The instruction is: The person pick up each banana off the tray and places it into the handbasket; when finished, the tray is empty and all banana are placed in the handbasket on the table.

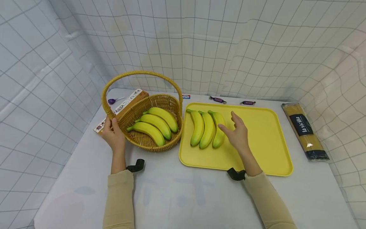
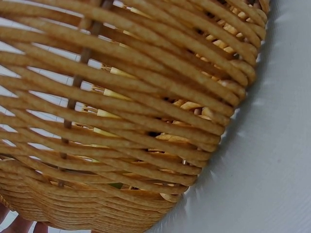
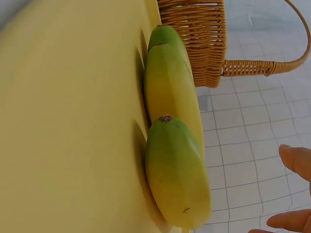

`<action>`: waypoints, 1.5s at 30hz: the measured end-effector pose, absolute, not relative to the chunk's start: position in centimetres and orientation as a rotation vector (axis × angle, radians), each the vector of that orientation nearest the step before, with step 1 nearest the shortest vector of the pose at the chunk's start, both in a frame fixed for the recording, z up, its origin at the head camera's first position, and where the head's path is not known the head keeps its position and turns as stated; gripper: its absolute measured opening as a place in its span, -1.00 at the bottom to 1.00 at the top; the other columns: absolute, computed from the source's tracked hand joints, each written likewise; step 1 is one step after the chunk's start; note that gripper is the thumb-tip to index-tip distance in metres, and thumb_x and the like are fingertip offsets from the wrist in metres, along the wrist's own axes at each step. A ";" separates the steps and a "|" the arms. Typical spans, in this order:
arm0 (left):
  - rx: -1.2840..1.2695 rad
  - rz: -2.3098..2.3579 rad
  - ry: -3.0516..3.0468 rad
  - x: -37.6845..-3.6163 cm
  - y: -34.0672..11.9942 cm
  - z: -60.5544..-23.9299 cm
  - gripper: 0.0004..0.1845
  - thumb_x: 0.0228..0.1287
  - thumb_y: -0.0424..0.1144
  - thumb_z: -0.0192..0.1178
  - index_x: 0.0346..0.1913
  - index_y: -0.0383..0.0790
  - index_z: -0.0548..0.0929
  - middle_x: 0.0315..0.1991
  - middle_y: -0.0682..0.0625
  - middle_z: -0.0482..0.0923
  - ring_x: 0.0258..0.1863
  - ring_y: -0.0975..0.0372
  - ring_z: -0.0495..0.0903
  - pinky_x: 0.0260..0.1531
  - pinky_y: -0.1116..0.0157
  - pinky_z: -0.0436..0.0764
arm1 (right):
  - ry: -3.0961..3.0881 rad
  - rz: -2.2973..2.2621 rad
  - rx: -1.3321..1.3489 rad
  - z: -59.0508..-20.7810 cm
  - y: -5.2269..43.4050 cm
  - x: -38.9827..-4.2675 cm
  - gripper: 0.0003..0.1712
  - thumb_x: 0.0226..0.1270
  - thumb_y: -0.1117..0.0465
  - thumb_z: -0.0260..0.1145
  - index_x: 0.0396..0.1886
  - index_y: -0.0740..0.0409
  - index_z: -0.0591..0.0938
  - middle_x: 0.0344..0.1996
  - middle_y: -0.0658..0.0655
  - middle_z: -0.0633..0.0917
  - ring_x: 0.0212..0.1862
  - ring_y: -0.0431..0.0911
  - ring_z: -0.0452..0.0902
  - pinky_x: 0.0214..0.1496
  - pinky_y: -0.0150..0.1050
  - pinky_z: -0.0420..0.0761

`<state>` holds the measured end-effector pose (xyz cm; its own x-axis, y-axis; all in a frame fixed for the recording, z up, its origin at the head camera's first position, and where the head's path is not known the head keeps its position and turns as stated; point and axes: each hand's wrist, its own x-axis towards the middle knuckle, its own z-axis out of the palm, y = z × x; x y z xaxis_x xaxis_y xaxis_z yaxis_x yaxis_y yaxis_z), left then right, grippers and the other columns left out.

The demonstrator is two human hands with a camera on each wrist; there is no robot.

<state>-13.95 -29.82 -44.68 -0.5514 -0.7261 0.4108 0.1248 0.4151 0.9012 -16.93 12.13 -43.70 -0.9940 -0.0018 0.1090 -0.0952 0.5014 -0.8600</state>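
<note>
Fingers (image 1: 115, 124) of the left hand (image 1: 114, 137) hold the wicker basket (image 1: 151, 148) at its left side, by the foot of the tall handle (image 1: 143, 72). Three bananas (image 1: 155, 123) lie side by side inside the basket, their stems towards the left hand. Just to the right, a yellow tray (image 1: 266, 140) rests on the white worktop (image 1: 177, 197) and carries three more bananas (image 1: 208, 130) in a row on its left half, stems towards the far edge. Near the rightmost of these, the right hand (image 1: 238, 132) is above the tray with thumb and fingers spread wide, holding nothing; the right wrist view shows its fingertips apart from the fruit.

Behind the basket on the left sit a pasta box (image 1: 134, 97) and a purple lollipop (image 1: 111, 101). Beyond the tray lie two purple-wrapped sweets (image 1: 218, 100) and a small red, white and blue item (image 1: 186, 96), too small to make out. A packet of spaghetti (image 1: 306, 130) with a dark label lies right of the tray. White checked cloth (image 1: 211, 47) hangs around the worktop.
</note>
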 end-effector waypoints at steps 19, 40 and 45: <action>0.521 -1.259 -1.808 -14.0 -29.7 -44.8 -0.68 0.48 -0.25 0.00 0.07 -0.40 0.62 -0.06 -0.32 0.62 -0.24 0.41 0.49 -0.23 0.54 0.41 | -2.801 1.571 -0.064 -47.0 11.9 -17.8 0.01 0.30 0.01 0.35 0.56 0.19 0.01 0.48 0.32 0.19 0.44 0.20 0.19 0.41 0.02 0.31; 0.549 -1.231 -1.830 -14.0 -29.8 -44.9 -0.66 0.48 -0.22 0.00 0.11 -0.35 0.62 0.00 -0.18 0.65 -0.15 0.41 0.52 -0.17 0.53 0.44 | -2.818 1.522 -0.019 -48.1 11.5 -18.0 -0.01 0.32 0.00 0.33 0.53 0.30 0.04 0.43 0.38 0.26 0.41 0.20 0.23 0.40 0.04 0.30; 0.544 -1.235 -1.825 -14.0 -29.8 -44.7 -0.67 0.48 -0.24 0.00 0.08 -0.37 0.62 -0.03 -0.22 0.64 -0.18 0.48 0.49 -0.17 0.53 0.43 | -2.838 1.475 -0.008 -48.2 11.3 -18.0 -0.04 0.33 0.00 0.32 0.52 0.32 0.06 0.42 0.39 0.27 0.43 0.20 0.20 0.43 0.03 0.26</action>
